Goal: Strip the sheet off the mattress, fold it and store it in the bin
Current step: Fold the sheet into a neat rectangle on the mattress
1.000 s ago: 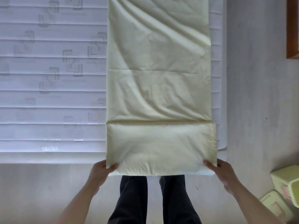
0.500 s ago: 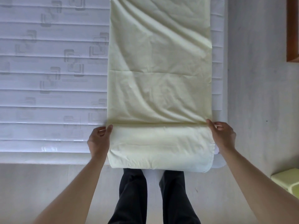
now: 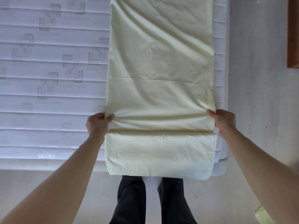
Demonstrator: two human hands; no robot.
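Note:
A pale yellow sheet (image 3: 160, 65), folded into a long narrow strip, lies lengthwise on the right part of the white quilted mattress (image 3: 48, 78). Its near end is folded over into a flat band (image 3: 160, 152) that overhangs the mattress edge. My left hand (image 3: 97, 125) pinches the strip's left edge just beyond the band, thumb on top. My right hand (image 3: 224, 121) pinches the right edge at the same height. The cloth puckers between both grips. A corner of the light green bin (image 3: 263, 215) shows at the bottom right.
The mattress edge runs across the lower view, with pale floor (image 3: 258, 110) on the right and below. My dark-trousered legs (image 3: 152, 199) stand at the mattress edge. A wooden furniture edge (image 3: 293, 33) is at the upper right.
Both hands left the near fold's corners and moved forward along the strip's edges. They now pinch the sheet just beyond the folded band, which lies flat.

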